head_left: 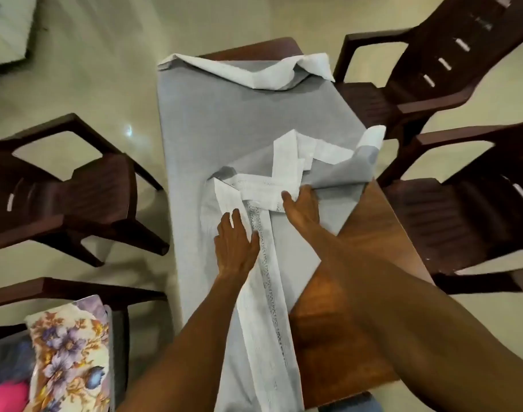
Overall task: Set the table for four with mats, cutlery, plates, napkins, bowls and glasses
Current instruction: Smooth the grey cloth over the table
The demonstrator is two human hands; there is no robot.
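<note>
Both hands are down flat at centre frame on the half-spread grey cloth with white borders [233, 120]: left hand [236, 245] pressing with straight fingers, right hand [301, 203] open on a fold, gripping nothing. Brown wooden surface [367, 233] bare at right, dark brown plastic chairs [432, 69] around it

A home dining room: wooden table [358, 263], plastic chairs [432, 69], tiled floor [105, 69].

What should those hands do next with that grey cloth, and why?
Probably pull the bunched tablecloth rightward to cover the bare wooden table. The left hand rests flat on it, the right hand is at the folded-over part, and that near right corner is uncovered.
</note>
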